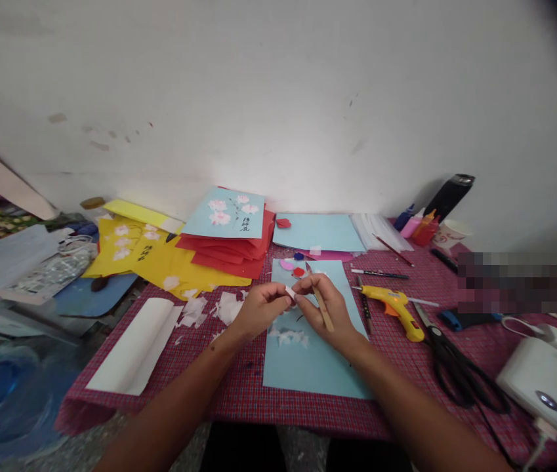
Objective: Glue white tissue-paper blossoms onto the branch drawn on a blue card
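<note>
Over a light blue sheet of paper (308, 370), my left hand (264, 307) and my right hand (326, 303) meet, fingertips almost touching. Both are closed in a pinch on a small white piece of paper (290, 293). A paintbrush with a wooden handle (321, 307) is also tucked in my right hand, its dark tip pointing away from me. Below my hands, torn white paper (290, 337) lies on the blue sheet. Blobs of red paint (298, 272), pink paint (286, 265) and dark blue paint (298, 256) lie by its far edge.
Left are a folded white sheet (133, 344), paper scraps (229, 308), yellow sheets (184, 272) and a stack of red paper (239, 252) topped by a blossom card (226, 213). Right are a yellow glue gun (393, 308), black scissors (448, 360), a white box (544, 380) and paint bottles (423, 226).
</note>
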Available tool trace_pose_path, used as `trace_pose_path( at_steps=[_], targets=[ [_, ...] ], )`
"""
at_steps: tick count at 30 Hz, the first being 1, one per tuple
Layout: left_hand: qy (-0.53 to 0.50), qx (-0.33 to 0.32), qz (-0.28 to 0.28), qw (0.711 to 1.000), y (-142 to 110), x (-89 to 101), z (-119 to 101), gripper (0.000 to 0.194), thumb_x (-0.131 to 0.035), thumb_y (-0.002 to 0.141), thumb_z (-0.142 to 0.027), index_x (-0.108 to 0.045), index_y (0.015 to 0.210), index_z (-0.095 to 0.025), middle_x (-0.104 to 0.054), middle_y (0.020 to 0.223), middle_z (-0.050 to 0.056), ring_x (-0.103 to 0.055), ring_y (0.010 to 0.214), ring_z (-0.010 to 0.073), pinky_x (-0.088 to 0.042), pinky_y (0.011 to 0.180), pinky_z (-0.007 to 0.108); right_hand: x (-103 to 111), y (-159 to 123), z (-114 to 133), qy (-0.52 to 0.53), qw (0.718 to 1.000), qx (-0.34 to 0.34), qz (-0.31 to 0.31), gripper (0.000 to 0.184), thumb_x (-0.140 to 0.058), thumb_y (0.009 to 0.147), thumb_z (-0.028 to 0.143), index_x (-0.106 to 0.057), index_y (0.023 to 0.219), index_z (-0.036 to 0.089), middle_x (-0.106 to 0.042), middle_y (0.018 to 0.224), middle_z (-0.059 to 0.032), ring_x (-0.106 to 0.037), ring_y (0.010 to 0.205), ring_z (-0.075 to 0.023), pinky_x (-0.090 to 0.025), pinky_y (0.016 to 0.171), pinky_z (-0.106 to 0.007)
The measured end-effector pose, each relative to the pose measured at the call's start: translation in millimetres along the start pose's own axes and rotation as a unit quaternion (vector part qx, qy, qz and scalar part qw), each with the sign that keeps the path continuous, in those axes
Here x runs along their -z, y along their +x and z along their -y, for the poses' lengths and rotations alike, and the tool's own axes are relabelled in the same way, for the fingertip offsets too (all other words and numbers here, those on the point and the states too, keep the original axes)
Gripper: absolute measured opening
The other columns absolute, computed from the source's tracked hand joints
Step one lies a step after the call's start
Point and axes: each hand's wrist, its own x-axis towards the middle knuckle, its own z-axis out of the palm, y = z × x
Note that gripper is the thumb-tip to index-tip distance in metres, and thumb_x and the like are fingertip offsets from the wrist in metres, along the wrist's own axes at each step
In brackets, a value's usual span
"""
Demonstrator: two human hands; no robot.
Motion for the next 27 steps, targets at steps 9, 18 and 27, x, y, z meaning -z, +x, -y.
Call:
trace_pose_path(
  at_steps=[9,18,27],
  targets=[
    [0.015,0.006,-0.023,1.0,1.9,-0.2,2.6,0.024,-0.062,0.083,-0.037,-0.066,0.075,-0.015,-0.059,0.069,0.0,-0.049,0.064,0.0117,-0.037,0.06,0.023,0.3,-1.3,-2.7,0.006,1.0,-0.015,0.008,0.01,-0.061,0.087,0.024,-0.056,0.096,0.024,-0.064,0.092,-0.0036,-0.059,0.082,-0.0193,-0.049,0.078,-0.035],
    [0.028,0.014,-0.018,0.999,2.0,-0.9,1.7,0.026,-0.061,0.085,-0.038,-0.063,0.071,-0.015,-0.054,0.066,-0.001,-0.046,0.062,0.0109,-0.035,0.058,0.022,0.7,-0.7,-4.3,0.007,1.0,-0.017,0.014,0.011,-0.063,0.087,0.027,-0.056,0.095,0.024,-0.065,0.092,-0.0029,-0.061,0.08,-0.0189,-0.049,0.076,-0.033],
    [-0.001,0.009,-0.014,1.0,1.8,-0.2,3.2,0.025,-0.063,0.085,-0.037,-0.065,0.073,-0.015,-0.059,0.068,0.0,-0.051,0.063,0.0109,-0.039,0.06,0.022,-0.3,-1.0,-8.8,0.004,0.999,-0.033,0.002,0.007,-0.062,0.088,0.026,-0.058,0.093,0.024,-0.067,0.087,-0.002,-0.062,0.075,-0.0187,-0.048,0.071,-0.032]
  ],
)
